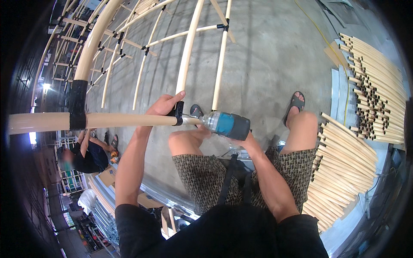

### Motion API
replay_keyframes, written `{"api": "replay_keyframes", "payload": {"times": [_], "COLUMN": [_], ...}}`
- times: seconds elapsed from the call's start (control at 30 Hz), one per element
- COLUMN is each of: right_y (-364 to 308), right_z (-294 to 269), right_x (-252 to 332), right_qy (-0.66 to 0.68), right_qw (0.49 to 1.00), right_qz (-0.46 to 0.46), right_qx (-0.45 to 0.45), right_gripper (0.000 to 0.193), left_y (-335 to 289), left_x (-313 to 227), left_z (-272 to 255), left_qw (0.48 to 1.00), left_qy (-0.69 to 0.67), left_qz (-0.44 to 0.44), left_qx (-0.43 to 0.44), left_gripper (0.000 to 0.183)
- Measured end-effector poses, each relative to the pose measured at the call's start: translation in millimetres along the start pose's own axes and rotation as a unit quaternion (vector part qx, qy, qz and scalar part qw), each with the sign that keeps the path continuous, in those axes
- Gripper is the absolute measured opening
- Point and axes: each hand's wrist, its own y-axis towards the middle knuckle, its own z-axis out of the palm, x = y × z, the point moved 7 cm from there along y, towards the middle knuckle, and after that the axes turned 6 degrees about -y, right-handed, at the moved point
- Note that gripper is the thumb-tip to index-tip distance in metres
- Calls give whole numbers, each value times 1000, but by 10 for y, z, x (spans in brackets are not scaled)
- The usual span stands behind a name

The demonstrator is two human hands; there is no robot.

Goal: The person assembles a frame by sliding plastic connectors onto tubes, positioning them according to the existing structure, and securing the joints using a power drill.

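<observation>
My right hand (244,142) grips a teal and dark grey cordless drill (227,124), its handle mostly hidden below the body. The drill lies level, its nose pointing left at a black pipe joint (179,113). Whether the tip touches the joint is too small to tell. My left hand (164,105) is closed round the cream pipe (129,120) at that joint, with the thumb up along its side. From the joint another cream pipe (188,51) runs away from me. Farther left, a second black joint (78,103) clasps the same crosswise pipe.
Pipe frames with black joints (146,48) fill the far left. Stacks of cream pipes (344,167) lie at the right, beside a yellow cord (320,32). Another person (92,150) crouches at the left near an orange tool (114,155). Cardboard (107,175) lies close by.
</observation>
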Motion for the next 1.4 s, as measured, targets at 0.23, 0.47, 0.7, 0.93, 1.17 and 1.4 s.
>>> {"api": "replay_keyframes", "payload": {"times": [0.23,0.47,0.7,0.93,1.17,1.4], "right_y": [225,80,73,31,-43,-8], "right_z": [-110,48,72,211,343,321], "right_x": [-105,-94,-114,-223,-275,-269], "right_qy": [67,45,35,176,257,299], "right_qw": [990,986,988,960,920,912], "right_qz": [111,133,123,209,292,274], "right_qx": [57,94,84,61,52,64], "right_gripper": [38,44,43,41,41,41], "left_y": [87,49,46,-52,-125,-187], "left_x": [52,26,88,-46,-104,-291], "left_z": [1,-16,-74,-149,-160,-170], "left_qw": [1000,1000,999,1000,997,984], "left_qy": [20,13,-13,13,80,169], "left_qz": [13,16,23,-1,17,57], "left_qx": [-6,-23,-46,-19,16,4], "left_gripper": [64,62,62,56,47,45]}}
